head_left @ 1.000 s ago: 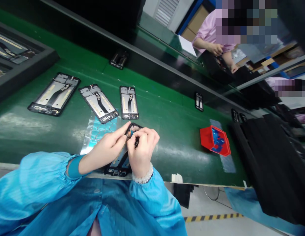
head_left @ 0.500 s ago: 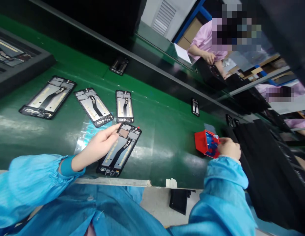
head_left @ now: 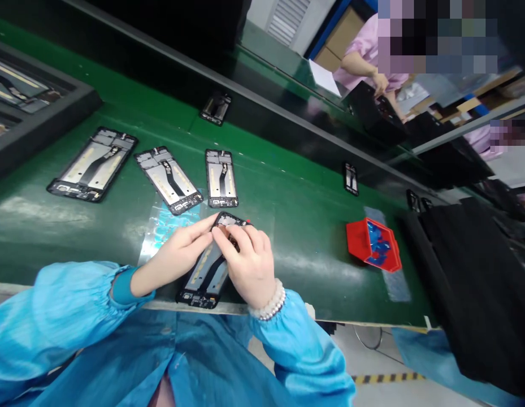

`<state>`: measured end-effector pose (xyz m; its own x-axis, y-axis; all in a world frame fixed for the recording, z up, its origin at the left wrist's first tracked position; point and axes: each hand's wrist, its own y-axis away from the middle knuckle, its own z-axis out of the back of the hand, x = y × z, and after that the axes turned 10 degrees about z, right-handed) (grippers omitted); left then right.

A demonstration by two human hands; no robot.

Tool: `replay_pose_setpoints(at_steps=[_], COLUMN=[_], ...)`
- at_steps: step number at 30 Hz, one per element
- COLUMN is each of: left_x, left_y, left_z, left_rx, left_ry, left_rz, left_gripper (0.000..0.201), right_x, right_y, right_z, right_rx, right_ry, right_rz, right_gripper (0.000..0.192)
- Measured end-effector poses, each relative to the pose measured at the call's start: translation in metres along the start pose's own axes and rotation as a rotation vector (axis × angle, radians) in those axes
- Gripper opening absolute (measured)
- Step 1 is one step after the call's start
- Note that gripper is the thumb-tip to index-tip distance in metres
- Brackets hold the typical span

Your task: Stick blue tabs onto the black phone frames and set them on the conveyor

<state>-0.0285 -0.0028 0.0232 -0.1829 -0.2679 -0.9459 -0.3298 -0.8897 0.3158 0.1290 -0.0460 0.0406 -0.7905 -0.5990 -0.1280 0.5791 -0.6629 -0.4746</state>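
Head view: phone frame (head_left: pixel 206 277) beneath the right fingers (head_left: pixel 246 241).

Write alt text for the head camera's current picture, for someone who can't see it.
A person's left hand grips the side of an open phone while the right hand touches it near its far end, at the front of a green workbench. Three similar open phones lie beyond, and a red bin holding blue pieces sits to the right.
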Motion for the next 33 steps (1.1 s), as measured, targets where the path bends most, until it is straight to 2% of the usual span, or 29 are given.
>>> replay_pose_setpoints(at_steps=[2,5,12,18,24,29,33], left_x=[0.0,0.0,0.003,0.004,0.007,0.006,0.006], left_y=[0.002,0.005,0.008,0.008,0.009,0.01,0.011], left_z=[0.001,0.002,0.001,0.001,0.0,0.001,-0.001], left_rx=[0.013,0.016,0.061,0.038,0.057,0.061,0.079], left_ry=[0.023,0.018,-0.039,-0.099,-0.141,-0.17,-0.159], left_rz=[0.0,-0.013,-0.042,-0.069,-0.079,-0.097,-0.101], left_gripper=[0.068,0.064,0.057,0.055,0.05,0.05,0.05], right_x=[0.002,-0.009,-0.022,-0.03,-0.033,-0.033,-0.03], right_y=[-0.004,-0.001,-0.007,-0.008,-0.007,-0.005,-0.001], right_z=[-0.002,0.003,0.019,0.02,0.021,0.019,0.018], right_rx=[0.016,0.018,0.117,0.085,0.146,0.072,0.107], right_ry=[0.029,0.066,0.007,0.036,0.001,0.065,0.0], right_rz=[-0.002,0.018,0.255,0.17,0.271,0.194,0.252], right_gripper=[0.031,0.031,0.026,0.026,0.026,0.025,0.025])
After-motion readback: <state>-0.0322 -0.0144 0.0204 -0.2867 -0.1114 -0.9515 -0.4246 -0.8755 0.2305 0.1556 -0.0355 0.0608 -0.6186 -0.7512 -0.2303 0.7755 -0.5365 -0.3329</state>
